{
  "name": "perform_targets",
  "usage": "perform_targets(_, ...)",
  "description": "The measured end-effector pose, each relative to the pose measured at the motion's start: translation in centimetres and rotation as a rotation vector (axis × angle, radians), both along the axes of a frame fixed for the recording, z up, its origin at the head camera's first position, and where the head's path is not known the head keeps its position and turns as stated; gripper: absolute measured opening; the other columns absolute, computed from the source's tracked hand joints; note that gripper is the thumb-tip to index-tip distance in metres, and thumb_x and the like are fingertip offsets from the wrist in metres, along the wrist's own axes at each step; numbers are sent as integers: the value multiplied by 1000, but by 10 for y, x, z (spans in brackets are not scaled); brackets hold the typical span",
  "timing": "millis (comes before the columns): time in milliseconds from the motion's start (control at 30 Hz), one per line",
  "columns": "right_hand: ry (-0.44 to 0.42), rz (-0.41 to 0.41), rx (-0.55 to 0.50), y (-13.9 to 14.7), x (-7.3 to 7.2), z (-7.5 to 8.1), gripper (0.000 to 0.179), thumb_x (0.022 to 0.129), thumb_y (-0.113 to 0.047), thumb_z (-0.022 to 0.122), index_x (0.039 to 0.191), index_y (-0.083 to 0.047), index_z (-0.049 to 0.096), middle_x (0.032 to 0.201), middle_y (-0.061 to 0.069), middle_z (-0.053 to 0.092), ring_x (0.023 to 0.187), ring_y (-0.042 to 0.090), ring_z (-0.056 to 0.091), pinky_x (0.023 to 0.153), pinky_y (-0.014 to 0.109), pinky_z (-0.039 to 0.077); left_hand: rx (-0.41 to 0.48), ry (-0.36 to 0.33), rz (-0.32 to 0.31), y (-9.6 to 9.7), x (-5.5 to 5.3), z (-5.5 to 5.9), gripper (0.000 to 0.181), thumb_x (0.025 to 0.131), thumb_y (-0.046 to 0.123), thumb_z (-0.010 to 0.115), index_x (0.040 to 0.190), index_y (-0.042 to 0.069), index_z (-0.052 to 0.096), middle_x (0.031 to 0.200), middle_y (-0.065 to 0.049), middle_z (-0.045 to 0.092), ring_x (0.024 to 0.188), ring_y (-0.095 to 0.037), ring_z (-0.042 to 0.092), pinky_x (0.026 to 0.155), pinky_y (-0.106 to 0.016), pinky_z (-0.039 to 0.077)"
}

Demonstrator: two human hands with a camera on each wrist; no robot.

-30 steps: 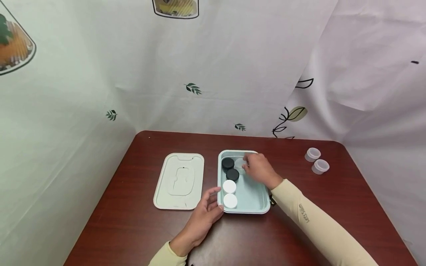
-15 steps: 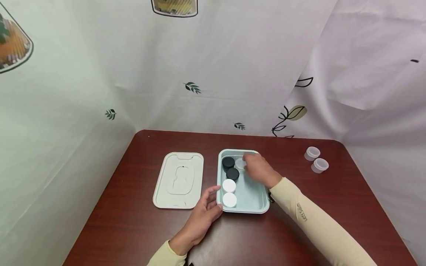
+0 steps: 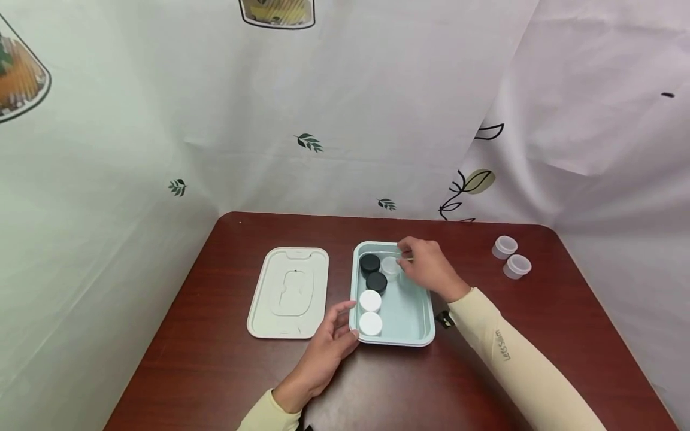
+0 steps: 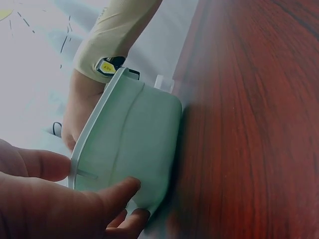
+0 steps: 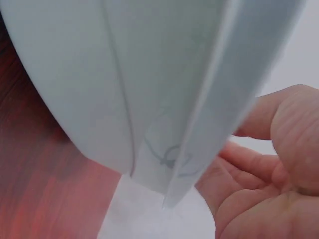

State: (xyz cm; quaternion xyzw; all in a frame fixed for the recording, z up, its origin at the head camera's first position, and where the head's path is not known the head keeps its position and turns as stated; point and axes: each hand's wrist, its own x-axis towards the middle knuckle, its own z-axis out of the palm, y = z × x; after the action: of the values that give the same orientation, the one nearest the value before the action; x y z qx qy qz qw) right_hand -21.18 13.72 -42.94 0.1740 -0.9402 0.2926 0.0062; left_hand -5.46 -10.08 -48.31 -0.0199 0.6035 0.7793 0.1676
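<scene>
In the head view, a pale blue tray (image 3: pixel 401 342) holds two black-lidded jars (image 3: pixel 369 264), two white-lidded jars (image 3: pixel 370 300) and a translucent cup (image 3: pixel 390 267). My right hand (image 3: pixel 430 266) is over the tray's far right corner, its thumb and fingers apart beside the translucent cup; a faint pale edge shows between them, too small to tell. In the right wrist view, the tray wall hides part of that hand. My left hand (image 3: pixel 327 347) rests against the tray's near left corner, its fingertips touching the rim and outer wall in the left wrist view.
A white rectangular lid (image 3: pixel 289 293) lies left of the tray. Two translucent lidded cups (image 3: pixel 505 247) stand near the table's right edge. The dark red table (image 3: pixel 215 287) meets hanging patterned sheets at the back and sides.
My right hand has drawn back slightly to the right, away from the translucent cup, which now shows more fully. The left hand stays at the tray's corner.
</scene>
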Motion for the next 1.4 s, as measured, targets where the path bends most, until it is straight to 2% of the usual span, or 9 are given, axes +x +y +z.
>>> perform_targets(233, -46, -75, -165, 24, -4, 4, 36, 97, -17, 76, 130, -3, 69, 124, 16, 75, 112, 32, 75, 91, 47, 62, -9, 8, 0, 0, 0, 0, 59, 103, 6, 58, 158, 10, 37, 156, -26, 41, 132, -26, 55, 106, -38, 50)
perform_targets(533, -32, -169, -194, 78, -9, 3, 41, 97, -26, 77, 132, -5, 69, 125, 17, 77, 113, 32, 76, 94, 49, 59, -4, 4, -11, 1, 0, -3, 59, 103, 7, 58, 158, 11, 37, 157, -25, 41, 133, -26, 54, 106, -36, 50)
perform_targets(733, -31, -242, -157, 125, -3, 0, 50, 99, -33, 75, 137, -2, 66, 132, 21, 73, 114, 35, 75, 82, 18, 54, 0, 12, -16, 0, 1, -2, 59, 104, 7, 58, 159, 10, 36, 158, -26, 40, 135, -26, 54, 107, -37, 50)
perform_targets(800, -20, -274, -139, 140, 0, -2, 51, 99, -35, 75, 137, -3, 66, 132, 21, 73, 106, 25, 77, 78, 11, 49, 1, 14, -16, -1, 1, -1, 60, 104, 7, 58, 159, 9, 35, 158, -26, 40, 134, -26, 54, 107, -38, 50)
perform_targets(867, -11, -307, -133, 154, 3, -4, 50, 99, -37, 75, 136, -3, 67, 131, 20, 73, 97, 5, 74, 77, 9, 47, 5, 13, -17, -1, 2, 0, 60, 104, 7, 58, 159, 10, 35, 158, -26, 40, 134, -26, 54, 107, -38, 49)
perform_targets(967, -20, -358, -151, 173, 9, -9, 53, 99, -41, 74, 136, -4, 66, 130, 22, 73, 86, -19, 58, 73, 9, 48, 8, 11, -21, -1, 2, 1, 61, 104, 7, 58, 159, 10, 34, 158, -25, 40, 133, -25, 54, 107, -39, 49)
perform_targets(1033, -32, -387, -171, 183, 12, -12, 55, 100, -42, 73, 138, -3, 65, 130, 24, 72, 84, -24, 52, 71, 9, 49, 8, 9, -21, -1, 2, 1, 61, 104, 7, 58, 159, 10, 34, 158, -25, 40, 133, -25, 54, 107, -39, 49)
perform_targets(1267, -29, -530, -160, 213, 18, -26, 60, 102, -45, 68, 143, -1, 62, 132, 25, 71, 87, -20, 48, 71, 12, 46, 7, 9, -21, -1, 0, -1, 60, 103, 6, 58, 159, 9, 35, 158, -27, 40, 136, -28, 53, 106, -36, 50)
perform_targets(1400, -16, -625, -134, 224, 21, -35, 61, 102, -47, 66, 143, -3, 63, 133, 26, 70, 98, -1, 52, 78, 21, 41, 11, 10, -24, -1, -1, -2, 60, 103, 7, 59, 159, 9, 36, 157, -27, 40, 136, -27, 53, 105, -33, 50)
